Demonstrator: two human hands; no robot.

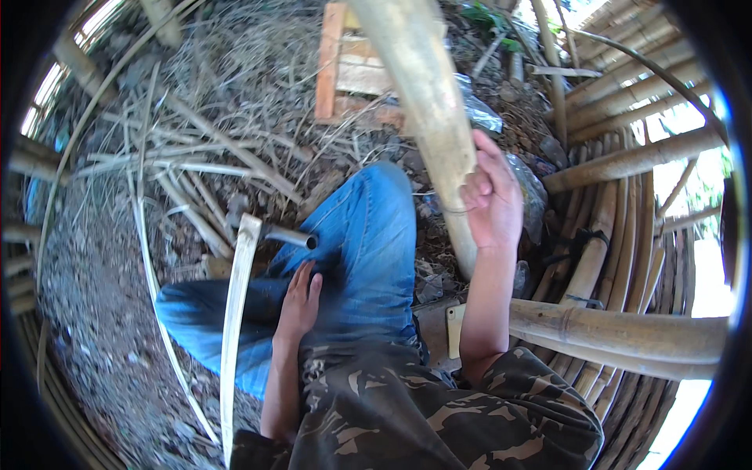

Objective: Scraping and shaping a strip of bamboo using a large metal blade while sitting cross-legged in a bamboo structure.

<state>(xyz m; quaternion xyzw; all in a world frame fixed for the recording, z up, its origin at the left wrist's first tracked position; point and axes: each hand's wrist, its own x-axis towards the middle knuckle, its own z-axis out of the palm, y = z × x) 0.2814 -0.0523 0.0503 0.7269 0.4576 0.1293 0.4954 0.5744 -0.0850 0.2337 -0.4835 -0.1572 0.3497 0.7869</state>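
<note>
- Nearest you, your left hand [299,301] lies flat and open on your blue-jeaned thigh [368,235], fingers stretched and gripping nothing; a thin split bamboo strip [233,313] runs just beside it, leaning past your knee toward the ground.
- Just beyond that hand, a dark metal tool handle [291,235] pokes out across the top of the strip; its blade end is hidden, so you cannot tell what kind of tool it is.
- Your right hand [492,200] is closed around a thick bamboo pole [427,102], which rises steeply from beside your right knee toward the upper edge of the view.
- You appear to be steadying the pole, with the cutting step not yet begun; next, your free hand likely needs that tool, while your grip stays firm.
- Farther out, loose bamboo slivers [180,164] litter the dirt ground [94,313], and a wooden crate [348,74] sits beyond.
</note>
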